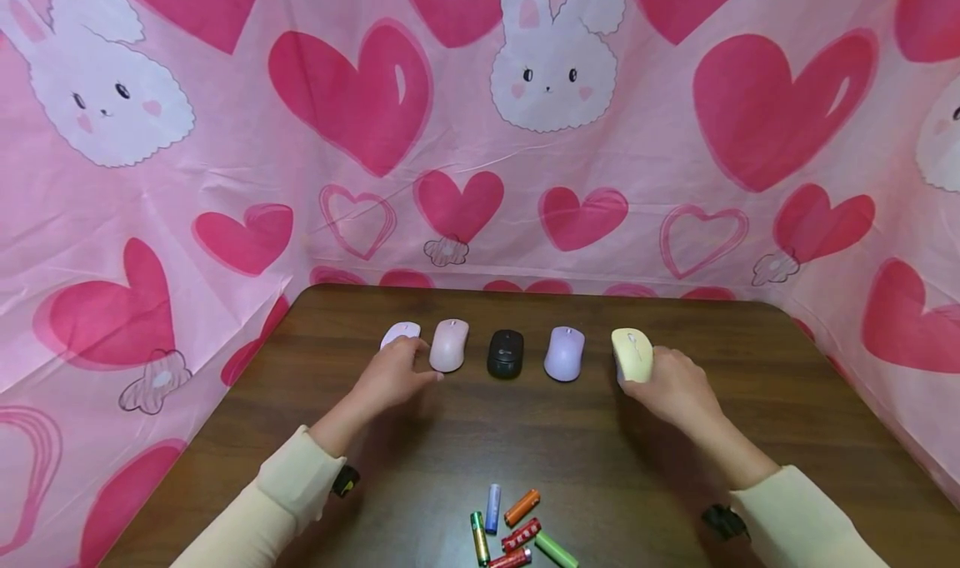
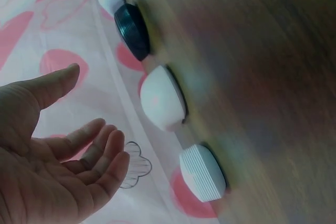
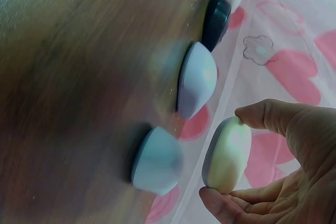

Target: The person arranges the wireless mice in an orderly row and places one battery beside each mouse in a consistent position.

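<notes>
Between its thumb and fingers, my right hand (image 1: 678, 389) (image 3: 299, 166) holds a yellow mouse (image 1: 632, 353) (image 3: 230, 153), raised off the table. A bluish mouse (image 3: 157, 162) rests near it in the right wrist view; the head view hardly shows it. My left hand (image 1: 390, 376) (image 2: 68, 156) is over the near side of the leftmost pale mouse (image 1: 401, 331), its fingers loosely bent and holding nothing. That mouse has a ridged end (image 2: 202, 174) in the left wrist view. Between the hands stand a pink mouse (image 1: 449, 346), a black mouse (image 1: 506, 354) and a lilac mouse (image 1: 564, 354).
Several loose batteries (image 1: 521, 507) in different colours lie at the near middle of the brown wooden table (image 1: 450, 443). A pink cloth (image 1: 480, 151) with hearts and rabbits hangs behind the table and along both sides.
</notes>
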`<state>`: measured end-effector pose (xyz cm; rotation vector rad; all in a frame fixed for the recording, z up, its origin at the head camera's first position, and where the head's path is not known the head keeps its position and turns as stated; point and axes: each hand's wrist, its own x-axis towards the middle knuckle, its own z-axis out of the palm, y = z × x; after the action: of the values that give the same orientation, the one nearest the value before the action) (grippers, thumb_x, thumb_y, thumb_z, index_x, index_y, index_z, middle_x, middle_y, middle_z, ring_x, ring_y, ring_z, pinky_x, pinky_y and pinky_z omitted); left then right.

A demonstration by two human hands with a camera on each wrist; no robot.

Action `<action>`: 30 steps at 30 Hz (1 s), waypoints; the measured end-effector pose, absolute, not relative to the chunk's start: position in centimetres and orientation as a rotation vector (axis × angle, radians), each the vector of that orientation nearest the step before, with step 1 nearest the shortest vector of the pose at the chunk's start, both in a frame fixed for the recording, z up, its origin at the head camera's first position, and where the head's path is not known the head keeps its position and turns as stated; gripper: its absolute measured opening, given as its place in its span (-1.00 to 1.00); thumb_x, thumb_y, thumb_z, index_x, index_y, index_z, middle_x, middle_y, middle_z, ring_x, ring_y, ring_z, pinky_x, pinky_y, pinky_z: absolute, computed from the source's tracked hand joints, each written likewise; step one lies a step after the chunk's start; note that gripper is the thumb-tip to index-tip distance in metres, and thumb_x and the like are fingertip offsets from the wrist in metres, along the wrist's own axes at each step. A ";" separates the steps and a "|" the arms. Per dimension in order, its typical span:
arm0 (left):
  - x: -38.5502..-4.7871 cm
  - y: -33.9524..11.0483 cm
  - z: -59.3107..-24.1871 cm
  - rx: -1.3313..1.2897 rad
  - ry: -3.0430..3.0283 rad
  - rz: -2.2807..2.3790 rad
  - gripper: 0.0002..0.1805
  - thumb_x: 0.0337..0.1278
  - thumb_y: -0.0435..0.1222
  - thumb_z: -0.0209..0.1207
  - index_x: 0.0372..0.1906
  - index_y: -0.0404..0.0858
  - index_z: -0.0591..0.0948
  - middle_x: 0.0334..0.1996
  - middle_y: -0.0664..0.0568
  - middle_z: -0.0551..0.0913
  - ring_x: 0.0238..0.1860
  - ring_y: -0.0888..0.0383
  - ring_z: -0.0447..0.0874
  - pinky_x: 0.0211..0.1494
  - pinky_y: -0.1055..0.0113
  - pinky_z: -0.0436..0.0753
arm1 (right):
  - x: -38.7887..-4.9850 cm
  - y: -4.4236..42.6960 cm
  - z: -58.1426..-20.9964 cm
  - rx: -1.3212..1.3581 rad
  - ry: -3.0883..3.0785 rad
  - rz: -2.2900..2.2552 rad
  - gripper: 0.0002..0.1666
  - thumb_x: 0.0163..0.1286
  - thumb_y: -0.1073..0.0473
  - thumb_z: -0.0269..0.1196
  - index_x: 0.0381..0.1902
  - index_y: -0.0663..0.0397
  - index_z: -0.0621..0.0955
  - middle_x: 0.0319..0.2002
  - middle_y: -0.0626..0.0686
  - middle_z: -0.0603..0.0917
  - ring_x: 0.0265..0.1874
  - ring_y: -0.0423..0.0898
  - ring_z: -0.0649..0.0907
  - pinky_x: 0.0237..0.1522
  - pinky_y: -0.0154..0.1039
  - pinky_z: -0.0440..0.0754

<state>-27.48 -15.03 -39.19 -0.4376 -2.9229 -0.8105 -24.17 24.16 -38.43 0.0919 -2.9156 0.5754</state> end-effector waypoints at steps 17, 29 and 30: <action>-26.1 -14.5 -39.4 -0.527 -2.974 -0.945 -0.51 -0.07 -0.18 0.47 -0.05 -0.34 0.62 -0.20 -0.13 0.64 -0.18 0.01 0.58 -0.05 0.07 0.57 | -25.3 26.8 -38.9 0.018 -2.983 0.576 -0.37 0.05 -0.01 0.43 -0.25 0.49 0.49 -0.43 0.24 0.58 -0.49 0.11 0.52 -0.43 0.04 0.47; -25.0 -14.5 -39.6 -0.597 -3.006 -0.965 -0.52 -0.09 -0.18 0.47 -0.06 -0.34 0.62 -0.21 -0.08 0.63 -0.19 0.06 0.56 -0.06 0.11 0.58 | -25.9 28.8 -39.4 -0.072 -3.047 0.583 -0.31 0.10 -0.01 0.39 -0.18 0.57 0.44 -0.40 0.29 0.56 -0.47 0.12 0.50 -0.41 0.01 0.48; -24.9 -14.5 -39.6 -0.604 -3.011 -0.966 -0.52 -0.09 -0.18 0.47 -0.06 -0.34 0.62 -0.20 -0.07 0.63 -0.19 0.06 0.56 -0.06 0.11 0.58 | -25.9 29.0 -39.4 -0.075 -3.049 0.577 -0.31 0.11 -0.01 0.39 -0.18 0.58 0.44 -0.40 0.29 0.56 -0.47 0.12 0.50 -0.41 0.01 0.47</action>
<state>-24.90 -14.52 -39.60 -0.6035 -3.0109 -0.9656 -25.92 29.03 -39.41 -0.0748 -3.0494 0.5769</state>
